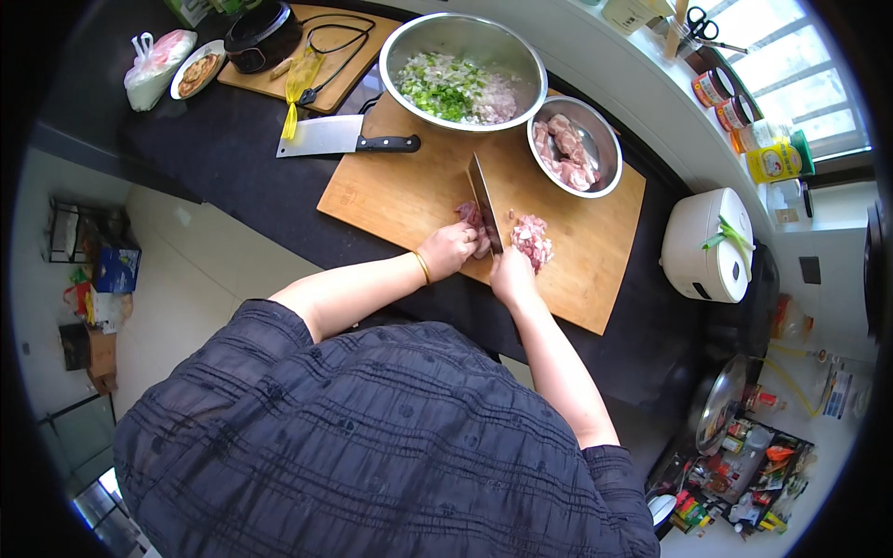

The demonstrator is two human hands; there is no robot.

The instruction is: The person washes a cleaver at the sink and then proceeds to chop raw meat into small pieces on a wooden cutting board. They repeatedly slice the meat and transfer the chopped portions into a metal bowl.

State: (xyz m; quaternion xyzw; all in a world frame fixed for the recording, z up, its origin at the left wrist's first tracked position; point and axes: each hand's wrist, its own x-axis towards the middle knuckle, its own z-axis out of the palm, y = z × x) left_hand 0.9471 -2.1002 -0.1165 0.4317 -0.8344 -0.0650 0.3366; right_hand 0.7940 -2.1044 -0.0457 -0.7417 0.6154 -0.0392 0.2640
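Observation:
On a wooden cutting board (586, 279), my left hand (447, 249) presses down on a piece of raw meat (470, 215), its fingers closed over it. My right hand (513, 277) is wrapped round the handle of a kitchen knife (485, 203), whose blade stands upright against the meat's right side. Right of the blade lies a small heap of diced meat (532, 244). A large steel bowl (391, 70) with chopped green onion and pale minced bits sits at the board's far edge. Beside it, a smaller steel bowl (614, 160) holds chunks of raw meat.
A cleaver (321, 137) lies left of the board on the dark counter (242, 186). Behind it are a second board (372, 46) with a black appliance (264, 37), a plate of food (198, 70) and a plastic bag (160, 70). A white rice cooker (693, 246) stands right.

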